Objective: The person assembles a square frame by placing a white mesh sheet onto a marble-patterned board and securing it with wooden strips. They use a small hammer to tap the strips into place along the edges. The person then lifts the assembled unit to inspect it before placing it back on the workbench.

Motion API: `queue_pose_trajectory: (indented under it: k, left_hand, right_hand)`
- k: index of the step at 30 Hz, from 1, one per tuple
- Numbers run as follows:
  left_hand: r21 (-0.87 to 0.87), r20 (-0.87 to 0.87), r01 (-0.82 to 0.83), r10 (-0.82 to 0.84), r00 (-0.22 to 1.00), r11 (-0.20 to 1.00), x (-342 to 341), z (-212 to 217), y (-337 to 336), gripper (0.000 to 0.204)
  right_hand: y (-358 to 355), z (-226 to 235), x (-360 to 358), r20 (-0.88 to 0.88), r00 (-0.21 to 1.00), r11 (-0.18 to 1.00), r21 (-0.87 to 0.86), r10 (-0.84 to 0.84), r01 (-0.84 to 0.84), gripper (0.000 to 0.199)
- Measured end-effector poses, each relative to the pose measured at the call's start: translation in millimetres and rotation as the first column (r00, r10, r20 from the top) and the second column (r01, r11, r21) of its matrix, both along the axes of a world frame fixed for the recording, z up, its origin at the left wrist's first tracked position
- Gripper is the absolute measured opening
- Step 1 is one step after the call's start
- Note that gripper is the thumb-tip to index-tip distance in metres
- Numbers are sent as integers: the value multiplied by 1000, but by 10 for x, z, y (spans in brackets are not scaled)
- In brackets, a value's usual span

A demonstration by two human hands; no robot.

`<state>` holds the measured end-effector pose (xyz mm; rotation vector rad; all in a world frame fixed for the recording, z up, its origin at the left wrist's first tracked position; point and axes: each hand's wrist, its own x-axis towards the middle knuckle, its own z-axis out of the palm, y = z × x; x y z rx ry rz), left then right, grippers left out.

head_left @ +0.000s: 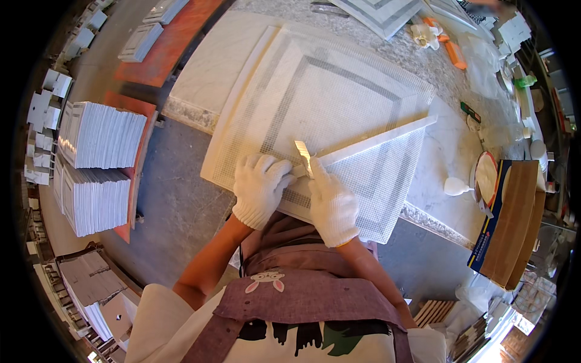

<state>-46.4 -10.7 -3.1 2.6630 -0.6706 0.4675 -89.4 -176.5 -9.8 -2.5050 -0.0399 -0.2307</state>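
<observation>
A large pale panel point(345, 91) with grey bands and a fine mesh over its face lies on the worktable in front of me. A long white strip point(381, 139) runs across it slantwise, from between my hands to the right edge. My left hand point(260, 184), in a white knit glove, has its fingers closed at the strip's near end. My gloved right hand point(331, 202) grips a utility knife point(304, 155), its bright blade pointing up and away, just above the strip's near end. The knife's handle is mostly hidden by the glove.
Stacks of white-edged panels point(106, 136) stand on an orange pallet to the left. An open cardboard box point(511, 224) sits at the table's right edge, near a white bowl point(486, 178). Another banded panel point(384, 15) and orange objects point(454, 54) lie at the far side.
</observation>
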Motion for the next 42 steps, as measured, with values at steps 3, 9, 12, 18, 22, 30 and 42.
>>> queue_pose_trajectory:
  k: [3,9,12,18,22,30,42]
  left_hand:
    - [-52,-4,-11,11,1000,999,-24,7,16,21]
    - [-85,52,-28,33,998,996,-41,-120,10,22]
    - [-40,34,-25,27,999,999,-47,-58,-11,24]
    - [-42,90,-16,20,996,999,-26,-82,-4,26]
    - [-81,60,-61,66,996,995,-82,-40,10,22]
    - [-92,108,-74,84,991,993,-89,-126,-24,18]
    - [-132,115,-87,102,988,987,-117,-124,-51,20]
  right_hand:
    - [-221,-22,118,52,996,991,121,-66,59,40]
    - [-388,-75,148,121,977,981,-60,-175,183,41]
    - [-210,-190,74,123,984,988,-67,-131,140,43]
    - [24,-4,7,21,1000,999,-35,-4,5,43]
    - [-301,-127,150,125,988,995,55,-89,83,41]
    - [-156,-63,70,58,988,976,-161,-142,150,42]
    - [-249,-30,62,8,989,981,128,-146,144,41]
